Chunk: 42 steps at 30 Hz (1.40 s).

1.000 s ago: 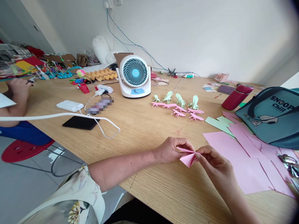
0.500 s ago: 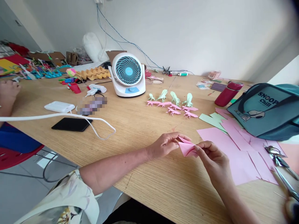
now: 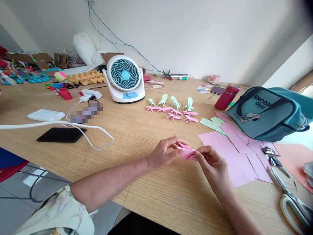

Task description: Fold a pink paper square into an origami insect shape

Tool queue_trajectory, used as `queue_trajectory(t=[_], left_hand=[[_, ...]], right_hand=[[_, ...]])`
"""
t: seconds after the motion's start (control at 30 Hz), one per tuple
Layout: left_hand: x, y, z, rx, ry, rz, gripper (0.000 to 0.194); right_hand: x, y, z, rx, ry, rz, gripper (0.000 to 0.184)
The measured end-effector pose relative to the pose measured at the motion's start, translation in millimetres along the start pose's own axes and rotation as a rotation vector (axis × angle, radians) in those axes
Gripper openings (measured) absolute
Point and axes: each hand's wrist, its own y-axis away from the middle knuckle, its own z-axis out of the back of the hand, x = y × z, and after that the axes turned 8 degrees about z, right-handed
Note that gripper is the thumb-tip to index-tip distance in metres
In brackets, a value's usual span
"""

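Note:
Between my two hands, just above the table's front part, is a folded piece of pink paper [image 3: 187, 154]. My left hand [image 3: 168, 150] grips its left side, thumb in front and fingers behind. My right hand [image 3: 212, 161] pinches its right end between thumb and fingertips. Several pink folded paper insects [image 3: 174, 116] and green folded paper insects [image 3: 176, 102] stand in rows beyond my hands. To the right of them lie pink paper sheets [image 3: 226, 160] and green paper strips [image 3: 212, 126].
A teal bag [image 3: 264, 114] and a red bottle [image 3: 227, 97] stand at the right. Scissors [image 3: 290, 202] lie near the right edge. A white fan [image 3: 127, 80] stands at the back. A black phone [image 3: 61, 134] and a white cable [image 3: 105, 130] are on the left.
The view has turned to the right, bringing the scissors fully into sight and most of the other person's hand out of it. The pink paper's front flap looks narrower, with both hands still on it.

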Motion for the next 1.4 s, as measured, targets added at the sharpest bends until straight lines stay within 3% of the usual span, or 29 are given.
queue_trajectory(t=[0.1, 0.27, 0.67, 1.07, 1.4], left_hand=[[2, -1, -2.6, -0.094, -0.088, -0.073, 0.027], [4, -2, -0.8, -0.136, -0.211, -0.164, 0.013], [1, -1, -2.9, -0.130, -0.234, -0.144, 0.009], [1, 1, -7.5, -0.120, -0.339, -0.226, 0.009], [1, 1, -9.3, -0.178, -0.420, -0.323, 0.011]], right_hand=[[2, 0, -1, 0.020, 0.061, 0.035, 0.020], [9, 0, -2, 0.052, 0.147, 0.093, 0.017], [9, -1, -2, 0.106, 0.195, 0.275, 0.013], [19, 3, -6, 0.133, 0.246, 0.347, 0.013], [19, 2, -7, 0.064, 0.292, 0.405, 0.009]])
